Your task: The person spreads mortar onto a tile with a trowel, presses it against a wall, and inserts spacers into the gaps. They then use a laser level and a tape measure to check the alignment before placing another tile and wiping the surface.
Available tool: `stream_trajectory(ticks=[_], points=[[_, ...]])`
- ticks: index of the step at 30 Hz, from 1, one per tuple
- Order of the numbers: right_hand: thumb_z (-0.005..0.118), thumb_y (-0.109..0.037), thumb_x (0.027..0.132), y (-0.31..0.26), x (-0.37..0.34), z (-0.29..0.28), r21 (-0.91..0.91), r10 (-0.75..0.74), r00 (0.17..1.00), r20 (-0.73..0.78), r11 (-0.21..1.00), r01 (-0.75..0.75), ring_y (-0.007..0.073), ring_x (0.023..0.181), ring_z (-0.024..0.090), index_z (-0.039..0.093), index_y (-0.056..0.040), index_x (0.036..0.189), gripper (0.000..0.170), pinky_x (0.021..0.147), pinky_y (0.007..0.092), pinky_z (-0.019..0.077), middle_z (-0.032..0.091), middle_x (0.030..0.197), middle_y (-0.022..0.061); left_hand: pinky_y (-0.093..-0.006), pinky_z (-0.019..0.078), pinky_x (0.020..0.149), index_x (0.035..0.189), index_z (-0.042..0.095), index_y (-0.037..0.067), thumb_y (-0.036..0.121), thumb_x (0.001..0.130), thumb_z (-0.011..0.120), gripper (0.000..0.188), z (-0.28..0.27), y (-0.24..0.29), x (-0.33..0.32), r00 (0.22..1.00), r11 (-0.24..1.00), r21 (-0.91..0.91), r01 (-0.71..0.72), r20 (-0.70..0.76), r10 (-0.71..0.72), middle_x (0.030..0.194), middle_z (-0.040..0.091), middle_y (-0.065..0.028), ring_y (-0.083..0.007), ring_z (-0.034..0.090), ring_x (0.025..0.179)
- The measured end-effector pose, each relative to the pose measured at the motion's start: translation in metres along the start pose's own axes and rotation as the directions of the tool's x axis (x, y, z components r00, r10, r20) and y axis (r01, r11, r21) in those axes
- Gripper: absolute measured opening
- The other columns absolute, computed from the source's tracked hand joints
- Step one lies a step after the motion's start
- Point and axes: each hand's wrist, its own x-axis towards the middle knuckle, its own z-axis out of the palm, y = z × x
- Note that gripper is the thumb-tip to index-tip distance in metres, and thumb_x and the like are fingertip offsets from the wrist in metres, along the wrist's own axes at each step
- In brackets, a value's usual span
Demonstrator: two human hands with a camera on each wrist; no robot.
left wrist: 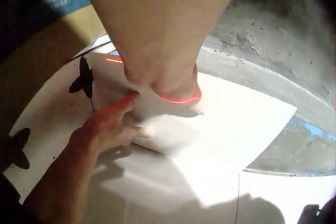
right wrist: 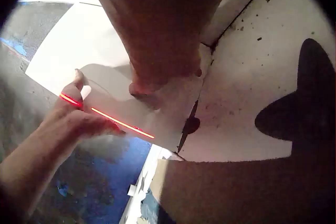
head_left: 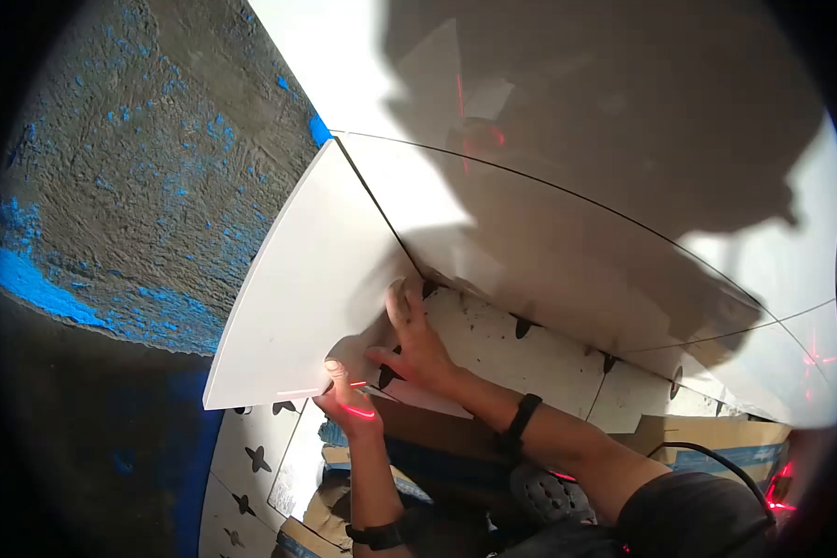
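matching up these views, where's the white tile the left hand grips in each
Head: white tile, left of centre.
Left wrist: white tile, centre to right.
Right wrist: white tile, left to centre.
Shared landmark: red line across the left hand.

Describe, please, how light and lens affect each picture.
Head view: the wall lies partly in shadow, its lit patches washed out; the left edge of the tile looks bowed, probably by the lens. Left wrist: the tile glares white towards the right. Right wrist: the forearm is dark, and a red line glows near the tile's edge.
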Motion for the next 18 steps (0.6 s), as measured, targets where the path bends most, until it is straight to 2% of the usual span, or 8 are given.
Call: stream_trajectory(ticks=[2, 4, 8, 11, 13, 14, 17, 18], points=[[0.083, -0.043, 0.083, 0.003, 0.003, 0.0, -0.017, 0.021, 1.0, 0.012, 1.0, -0.021, 0.0554, 0.146, 0.032, 0.014, -0.0101, 0.165, 0.112, 0.108, 0.0548, 0.0482, 0.013, 0.163, 0.0358, -0.0392, 0.0558, 0.088, 0.117, 0.06, -0.005, 0.042, 0.102, 0.066, 0.05, 0.003, -0.001, 0.001, 1.0, 0.999, -0.034, -0.007, -0.001, 0.007, 0.11, 0.068, -0.0141, -0.0246, 0.068, 0.099], [0.081, -0.037, 0.083, 0.007, 0.005, 0.001, -0.112, -0.107, 0.989, -0.104, 0.989, 0.095, 0.0562, 0.116, 0.06, 0.02, -0.0133, 0.164, 0.105, 0.092, 0.0527, 0.0566, 0.02, 0.159, 0.0394, -0.0401, 0.0553, 0.091, 0.119, 0.059, -0.006, 0.04, 0.102, 0.066, 0.049, 0.007, -0.003, 0.001, 1.0, 0.998, -0.069, -0.014, -0.001, 0.014, 0.112, 0.068, -0.015, -0.0255, 0.067, 0.101], [0.081, -0.036, 0.082, 0.001, 0.004, -0.014, -0.116, -0.028, 1.0, 0.003, 0.993, 0.028, 0.0536, 0.12, 0.058, 0.021, -0.0133, 0.164, 0.104, 0.095, 0.0535, 0.055, 0.021, 0.158, 0.0403, -0.0414, 0.0547, 0.094, 0.125, 0.056, -0.006, 0.035, 0.103, 0.066, 0.048, 0.007, -0.015, 0.007, 0.995, 0.995, -0.068, -0.078, -0.074, 0.073, 0.117, 0.065, -0.0166, -0.027, 0.066, 0.106], [0.084, -0.035, 0.082, 0.0, 0.009, -0.029, -0.11, -0.006, 0.999, 0.045, 0.994, 0.011, 0.0467, 0.134, 0.051, 0.036, -0.007, 0.158, 0.095, 0.105, 0.0499, 0.0506, 0.036, 0.152, 0.0287, -0.0402, 0.0538, 0.096, 0.128, 0.054, -0.006, 0.024, 0.1, 0.071, 0.044, 0.006, 0.005, 0.004, 0.996, 0.997, -0.039, -0.068, -0.064, 0.066, 0.119, 0.065, -0.0159, -0.0257, 0.065, 0.108], [0.083, -0.029, 0.082, -0.002, 0.016, -0.049, -0.176, -0.263, 0.964, -0.043, 0.952, 0.252, 0.0375, 0.118, 0.06, 0.064, -0.0054, 0.129, 0.056, 0.093, 0.0477, 0.0531, 0.059, 0.127, 0.018, -0.0377, 0.0523, 0.097, 0.13, 0.053, -0.006, 0.013, 0.096, 0.076, 0.046, 0.015, 0.03, 0.002, 0.967, 0.954, 0.165, -0.248, -0.021, 0.255, 0.12, 0.065, -0.0145, -0.0232, 0.063, 0.109], [0.081, -0.021, 0.081, -0.007, 0.023, -0.062, -0.091, -0.353, 0.933, -0.073, 0.934, 0.346, 0.0283, 0.086, 0.062, 0.066, -0.0034, 0.085, 0.023, 0.07, 0.0445, 0.0501, 0.065, 0.089, 0.0113, -0.0336, 0.0517, 0.09, 0.121, 0.058, -0.007, 0.006, 0.087, 0.084, 0.044, 0.019, 0.04, 0.006, 0.916, 0.914, 0.097, -0.393, -0.042, 0.398, 0.111, 0.067, -0.0121, -0.0202, 0.064, 0.098], [0.077, -0.014, 0.082, -0.052, 0.032, -0.11, 0.114, -0.279, 0.951, 0.133, 0.957, 0.265, 0.0248, 0.06, 0.054, 0.055, -0.0019, 0.068, 0.029, 0.056, 0.0406, 0.0425, 0.056, 0.065, 0.0109, -0.0346, 0.0519, 0.088, 0.108, 0.067, -0.007, 0.008, 0.085, 0.087, 0.034, 0.015, 0.079, 0.011, 0.927, 0.909, 0.183, -0.374, 0.05, 0.371, 0.103, 0.07, -0.0115, -0.0203, 0.065, 0.092], [0.073, -0.011, 0.082, -0.062, 0.038, -0.121, 0.179, -0.409, 0.9, 0.148, 0.906, 0.383, 0.0238, 0.047, 0.042, 0.049, -0.0008, 0.062, 0.032, 0.05, 0.0378, 0.0369, 0.045, 0.055, 0.0122, -0.035, 0.0519, 0.088, 0.106, 0.068, -0.008, 0.009, 0.084, 0.088, 0.033, 0.014, 0.082, 0.014, 0.907, 0.861, 0.297, -0.413, 0.052, 0.417, 0.1, 0.072, -0.0113, -0.0211, 0.066, 0.09]])
